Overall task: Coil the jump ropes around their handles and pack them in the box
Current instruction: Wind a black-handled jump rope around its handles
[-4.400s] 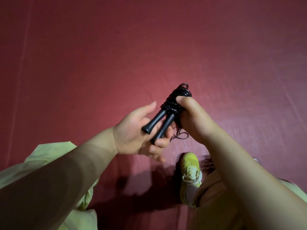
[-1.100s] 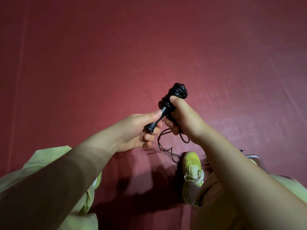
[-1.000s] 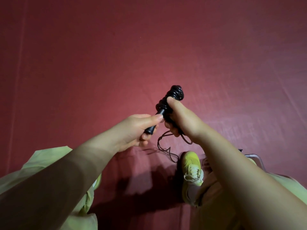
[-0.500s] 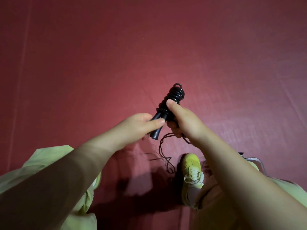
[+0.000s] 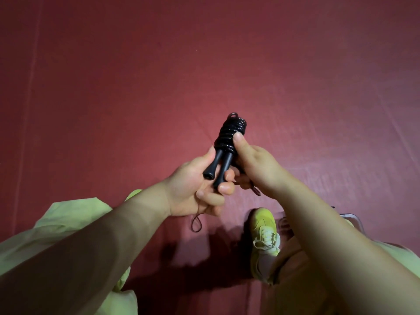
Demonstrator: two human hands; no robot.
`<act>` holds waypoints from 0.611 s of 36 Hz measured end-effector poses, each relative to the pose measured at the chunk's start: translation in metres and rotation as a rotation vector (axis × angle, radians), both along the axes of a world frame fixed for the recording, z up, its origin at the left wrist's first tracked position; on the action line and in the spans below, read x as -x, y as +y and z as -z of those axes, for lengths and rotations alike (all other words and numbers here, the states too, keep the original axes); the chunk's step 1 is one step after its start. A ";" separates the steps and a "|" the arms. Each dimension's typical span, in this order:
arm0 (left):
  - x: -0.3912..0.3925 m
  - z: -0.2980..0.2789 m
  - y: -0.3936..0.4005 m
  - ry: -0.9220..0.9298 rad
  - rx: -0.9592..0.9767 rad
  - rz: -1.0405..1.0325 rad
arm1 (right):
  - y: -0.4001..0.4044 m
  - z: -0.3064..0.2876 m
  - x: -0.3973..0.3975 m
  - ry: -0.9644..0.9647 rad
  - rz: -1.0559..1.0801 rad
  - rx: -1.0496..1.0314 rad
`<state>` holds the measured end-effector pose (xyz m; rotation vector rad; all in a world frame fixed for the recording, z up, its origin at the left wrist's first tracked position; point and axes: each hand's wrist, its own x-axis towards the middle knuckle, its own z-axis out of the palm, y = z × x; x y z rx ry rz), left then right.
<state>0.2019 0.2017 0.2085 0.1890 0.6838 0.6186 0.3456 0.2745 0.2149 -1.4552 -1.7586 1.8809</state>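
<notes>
Above the red fabric floor mat, a black jump rope bundle is being held up between both hands, tilted with its coiled end pointing away from the person. The glossy black cord is sitting wound in tight turns around the upper part of the two black plastic handles, whose flared ends are pointing down toward the left hand. That hand is cupping the handle ends, its fingers curling around them from below. The right hand is gripping the coil from the right side, thumb pressing flat on the windings. Below the left hand, a thin loose loop of cord is dangling over the mat. Nearer the person than the bundle, a yellow-green laced sneaker is resting on the mat, beside pale green trouser legs.
</notes>
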 end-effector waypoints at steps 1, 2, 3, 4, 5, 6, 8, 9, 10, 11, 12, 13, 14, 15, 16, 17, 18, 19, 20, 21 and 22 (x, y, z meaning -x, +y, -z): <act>0.000 0.001 0.001 0.053 0.007 0.001 | -0.001 -0.001 0.000 -0.021 -0.002 0.004; 0.000 0.001 0.001 0.108 0.004 0.004 | -0.001 -0.001 0.001 -0.053 -0.007 -0.004; 0.000 0.002 0.002 0.173 -0.008 0.010 | 0.000 0.001 0.002 -0.096 -0.018 -0.018; -0.001 0.002 0.002 0.247 -0.027 0.018 | 0.000 0.001 0.002 -0.140 -0.033 -0.039; -0.001 0.001 0.003 0.328 -0.045 0.022 | 0.000 0.003 0.002 -0.180 -0.050 -0.063; -0.002 0.000 0.004 0.410 -0.063 0.025 | 0.000 0.004 0.002 -0.213 -0.066 -0.091; -0.003 -0.001 0.005 0.572 -0.108 0.028 | 0.000 0.006 0.003 -0.272 -0.088 -0.148; -0.004 -0.002 0.006 0.644 -0.132 0.032 | -0.001 0.008 0.003 -0.288 -0.090 -0.169; -0.004 -0.002 0.007 0.709 -0.156 0.037 | -0.002 0.009 0.004 -0.292 -0.088 -0.181; -0.004 -0.001 0.009 0.768 -0.182 0.045 | -0.003 0.011 0.004 -0.287 -0.086 -0.185; -0.003 0.000 0.010 0.824 -0.210 0.056 | -0.004 0.012 0.004 -0.278 -0.083 -0.182; -0.003 0.001 0.010 0.877 -0.238 0.070 | -0.004 0.014 0.004 -0.263 -0.079 -0.168; -0.002 0.002 0.011 0.930 -0.262 0.086 | -0.004 0.014 0.004 -0.242 -0.072 -0.140; -0.002 0.003 0.012 0.980 -0.280 0.105 | -0.004 0.014 0.004 -0.218 -0.064 -0.095; -0.001 0.004 0.012 1.025 -0.296 0.126 | -0.003 0.015 0.003 -0.195 -0.059 -0.041; 0.000 0.006 0.011 1.065 -0.316 0.149 | -0.002 0.015 0.002 -0.178 -0.058 0.010; 0.000 0.007 0.010 1.106 -0.343 0.178 | -0.002 0.016 0.001 -0.169 -0.062 0.058; 0.002 0.010 0.008 1.159 -0.381 0.215 | -0.001 0.017 0.000 -0.162 -0.066 0.104; 0.003 0.013 0.006 1.224 -0.427 0.256 | -0.001 0.017 -0.001 -0.152 -0.072 0.146; 0.005 0.015 0.004 1.290 -0.467 0.299 | -0.001 0.018 -0.002 -0.139 -0.077 0.180; 0.006 0.017 0.002 1.345 -0.491 0.338 | -0.001 0.018 -0.002 -0.129 -0.079 0.207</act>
